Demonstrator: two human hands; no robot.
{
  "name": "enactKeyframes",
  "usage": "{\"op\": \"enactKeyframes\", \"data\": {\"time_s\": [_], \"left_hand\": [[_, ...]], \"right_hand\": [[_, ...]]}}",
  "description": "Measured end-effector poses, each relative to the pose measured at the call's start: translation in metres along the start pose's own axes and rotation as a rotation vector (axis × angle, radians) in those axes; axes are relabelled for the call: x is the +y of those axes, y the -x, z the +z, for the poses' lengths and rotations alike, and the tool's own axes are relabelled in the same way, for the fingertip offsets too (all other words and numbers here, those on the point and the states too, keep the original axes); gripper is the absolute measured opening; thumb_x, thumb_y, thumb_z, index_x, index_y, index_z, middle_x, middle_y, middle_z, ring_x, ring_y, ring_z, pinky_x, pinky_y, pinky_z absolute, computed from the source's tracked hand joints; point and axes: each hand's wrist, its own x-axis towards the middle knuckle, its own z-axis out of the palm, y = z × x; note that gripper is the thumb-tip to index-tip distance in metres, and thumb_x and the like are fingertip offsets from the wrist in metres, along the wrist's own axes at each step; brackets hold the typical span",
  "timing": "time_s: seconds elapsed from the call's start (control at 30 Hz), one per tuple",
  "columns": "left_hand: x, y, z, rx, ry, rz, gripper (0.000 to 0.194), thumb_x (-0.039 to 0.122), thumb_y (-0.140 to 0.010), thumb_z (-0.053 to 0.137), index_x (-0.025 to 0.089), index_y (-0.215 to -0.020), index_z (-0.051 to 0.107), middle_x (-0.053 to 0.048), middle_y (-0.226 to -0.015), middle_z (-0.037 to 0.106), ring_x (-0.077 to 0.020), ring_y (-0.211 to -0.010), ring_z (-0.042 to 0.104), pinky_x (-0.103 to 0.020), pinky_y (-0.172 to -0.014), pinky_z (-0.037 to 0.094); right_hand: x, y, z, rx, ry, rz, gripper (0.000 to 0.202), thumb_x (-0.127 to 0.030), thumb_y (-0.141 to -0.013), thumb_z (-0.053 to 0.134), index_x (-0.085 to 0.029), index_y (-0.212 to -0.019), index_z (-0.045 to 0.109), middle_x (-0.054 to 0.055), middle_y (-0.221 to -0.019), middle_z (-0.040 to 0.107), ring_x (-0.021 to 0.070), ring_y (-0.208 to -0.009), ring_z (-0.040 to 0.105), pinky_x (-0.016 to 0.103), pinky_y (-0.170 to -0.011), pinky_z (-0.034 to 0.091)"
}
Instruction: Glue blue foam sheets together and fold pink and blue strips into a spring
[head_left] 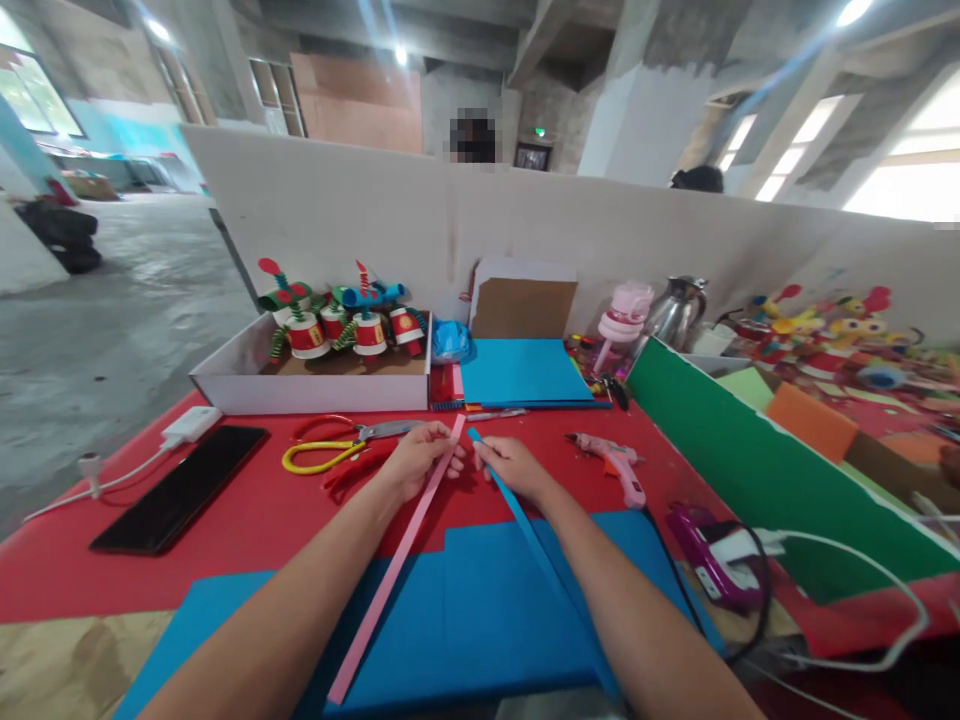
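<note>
My left hand [424,458] is closed on a long pink paper strip [397,562], whose top end sticks up past the fingers. Across a small gap, my right hand [510,465] pinches the upper end of a long blue paper strip [541,558]. Both strips slope down toward me over blue paper sheets [480,590] on the red table cover [217,555]. The two strips are apart at their tops. Just left of my left hand lie scissors with yellow handles [322,457]. A pink glue gun [619,465] rests to the right of my right hand.
A white box [322,393] with cup figures stands at the back left, a phone [180,490] in front. Blue card [525,370], a pink bottle [624,318] and a metal jug [675,310] are at the back. A green-sided box [780,480] and a purple power strip [712,560] lie right.
</note>
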Motion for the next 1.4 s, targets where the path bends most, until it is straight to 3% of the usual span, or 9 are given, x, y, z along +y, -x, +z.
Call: {"op": "enactKeyframes", "data": {"time_s": [0.2,0.4,0.57,0.63,0.77,0.9,1.1,1.27,1.4], "left_hand": [[-0.001,0.000,0.000,-0.020,-0.030,-0.012,0.012,0.010,-0.083,0.059,0.013,-0.073,0.053,-0.002,-0.056,0.065,-0.0093,-0.041,0.057,-0.018,-0.041,0.049],[-0.004,0.001,0.000,-0.024,-0.036,0.030,0.015,0.010,-0.085,0.053,0.013,-0.071,0.053,-0.002,-0.055,0.065,-0.0082,-0.040,0.056,-0.016,-0.041,0.048],[-0.003,0.001,-0.001,-0.067,-0.063,0.022,0.013,0.011,-0.081,0.058,0.014,-0.070,0.052,-0.004,-0.055,0.066,-0.0093,-0.039,0.056,-0.017,-0.039,0.047],[-0.002,0.000,-0.001,-0.076,-0.068,0.027,0.015,0.013,-0.081,0.059,0.014,-0.068,0.051,-0.004,-0.055,0.065,-0.0096,-0.038,0.056,-0.017,-0.038,0.046],[0.001,0.001,-0.002,-0.079,-0.078,0.026,0.016,0.013,-0.079,0.059,0.015,-0.065,0.051,-0.003,-0.053,0.065,-0.0103,-0.037,0.056,-0.018,-0.036,0.045],[0.003,0.001,-0.006,-0.097,-0.081,0.017,0.011,0.010,-0.077,0.059,0.014,-0.067,0.054,-0.003,-0.054,0.065,-0.0097,-0.037,0.055,-0.017,-0.036,0.044],[0.002,-0.002,-0.010,-0.108,-0.080,0.003,0.012,0.012,-0.078,0.061,0.014,-0.068,0.054,-0.003,-0.054,0.066,-0.0094,-0.038,0.056,-0.016,-0.037,0.045],[0.002,-0.003,-0.009,-0.113,-0.092,0.006,0.012,0.010,-0.080,0.057,0.013,-0.069,0.054,-0.004,-0.056,0.067,-0.0097,-0.039,0.057,-0.018,-0.039,0.046],[0.001,-0.003,-0.010,-0.122,-0.095,0.017,0.013,0.009,-0.082,0.052,0.014,-0.070,0.054,-0.004,-0.055,0.066,-0.0100,-0.039,0.057,-0.017,-0.038,0.045]], "right_hand": [[0.006,-0.004,0.000,0.047,0.109,-0.042,0.022,-0.028,-0.086,0.056,-0.017,-0.067,0.054,-0.005,-0.054,0.053,0.0101,-0.052,0.049,0.021,-0.053,0.035],[0.002,-0.001,-0.019,0.348,0.376,-0.075,0.021,-0.037,-0.084,0.061,-0.017,-0.091,0.064,0.006,-0.094,0.068,0.0153,-0.078,0.060,0.024,-0.069,0.042],[-0.014,0.038,-0.065,0.469,0.742,0.116,0.021,-0.032,-0.090,0.051,-0.016,-0.095,0.063,0.010,-0.098,0.068,0.0207,-0.093,0.061,0.029,-0.081,0.042],[-0.016,0.060,-0.082,0.552,0.959,0.287,0.028,-0.034,-0.090,0.050,-0.012,-0.104,0.060,0.016,-0.103,0.065,0.0249,-0.095,0.061,0.033,-0.083,0.042],[-0.009,0.093,-0.103,0.507,1.190,0.546,0.033,-0.027,-0.089,0.047,-0.002,-0.105,0.060,0.025,-0.106,0.063,0.0312,-0.104,0.058,0.036,-0.087,0.041],[0.003,0.102,-0.105,0.342,1.116,0.656,0.035,-0.023,-0.088,0.046,-0.004,-0.115,0.059,0.022,-0.108,0.066,0.0299,-0.104,0.061,0.034,-0.085,0.043],[0.012,0.093,-0.097,0.353,1.008,0.763,0.042,-0.018,-0.085,0.045,-0.009,-0.126,0.052,0.021,-0.116,0.063,0.0282,-0.109,0.060,0.034,-0.086,0.044],[0.004,0.087,-0.095,0.565,0.837,0.713,0.044,-0.017,-0.082,0.049,-0.007,-0.125,0.047,0.022,-0.111,0.062,0.0284,-0.101,0.063,0.036,-0.082,0.048],[-0.012,0.083,-0.086,0.749,0.367,0.463,0.039,-0.017,-0.076,0.053,-0.014,-0.114,0.045,0.006,-0.078,0.065,0.0200,-0.066,0.065,0.031,-0.062,0.051]]}}
